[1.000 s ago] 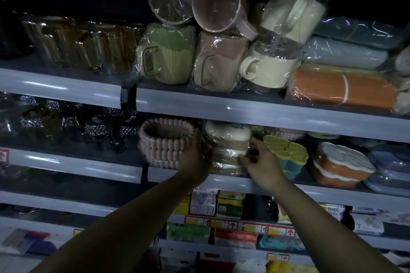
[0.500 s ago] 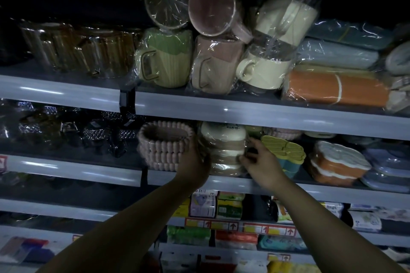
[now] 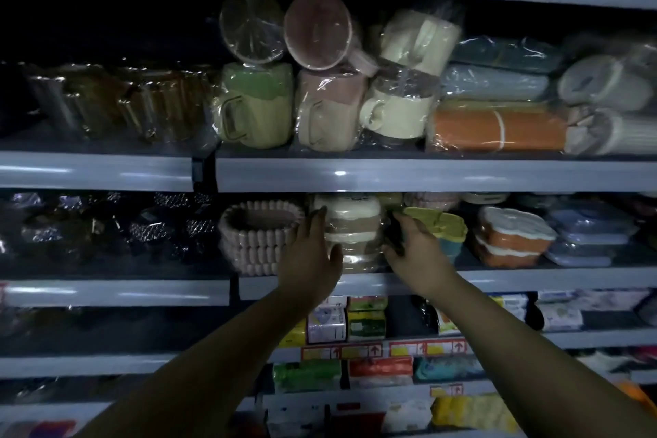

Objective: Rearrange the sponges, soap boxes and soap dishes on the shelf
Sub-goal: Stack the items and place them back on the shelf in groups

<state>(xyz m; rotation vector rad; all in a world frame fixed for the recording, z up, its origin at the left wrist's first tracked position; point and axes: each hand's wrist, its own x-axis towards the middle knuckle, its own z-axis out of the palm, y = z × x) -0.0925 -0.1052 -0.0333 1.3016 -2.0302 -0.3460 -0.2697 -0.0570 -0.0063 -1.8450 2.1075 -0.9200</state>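
A plastic-wrapped stack of cream and brown soap boxes (image 3: 350,224) stands on the middle shelf (image 3: 533,279). My left hand (image 3: 313,256) lies against its left side, fingers stretched upward and thumb across the front. My right hand (image 3: 416,249) grips its right edge, fingers reaching back between the stack and a yellow-green soap dish (image 3: 441,224). A stack of pink beaded soap dishes (image 3: 259,238) touches my left hand's outer side. Orange and white soap boxes (image 3: 512,242) stand farther right.
Flat blue-grey boxes (image 3: 590,235) fill the shelf's right end, and dark wrapped items (image 3: 153,228) its left. Wrapped mugs (image 3: 327,107) and an orange roll (image 3: 497,128) crowd the shelf above. Packaged goods (image 3: 366,324) line the lower shelves.
The view has tilted up, so the shelves sit lower in frame. Both hands stay on the soap box stack. My left fingers now reach higher along its side.
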